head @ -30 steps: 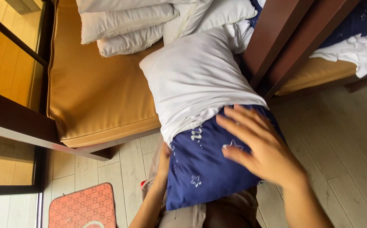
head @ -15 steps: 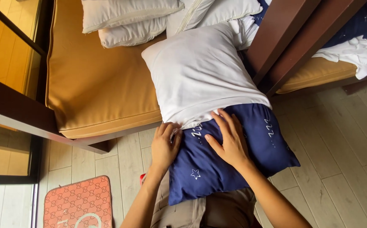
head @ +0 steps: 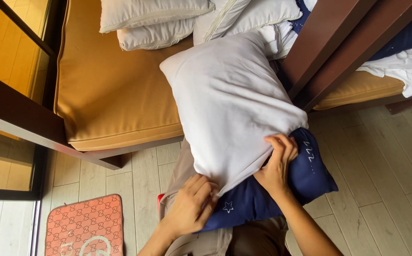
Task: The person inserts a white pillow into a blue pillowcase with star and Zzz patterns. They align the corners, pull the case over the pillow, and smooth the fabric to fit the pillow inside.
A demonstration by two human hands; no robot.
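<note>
We are working the white pillow (head: 229, 104) and its navy case (head: 272, 189): the pillow is lying from our lap up onto the tan bed cushion (head: 116, 95), with only its lower corner inside the case. Our left hand (head: 192, 206) is pinching the case hem at the pillow's edge; our right hand (head: 277, 166) is clamping case and pillow together. Judged step: casing, early. The next move calls for drawing the hem up evenly. Spare pillows (head: 154, 19) are lying beyond.

Pillow (head: 229, 99) on lap, against mattress (head: 116, 95); mat (head: 85, 225) left.
</note>
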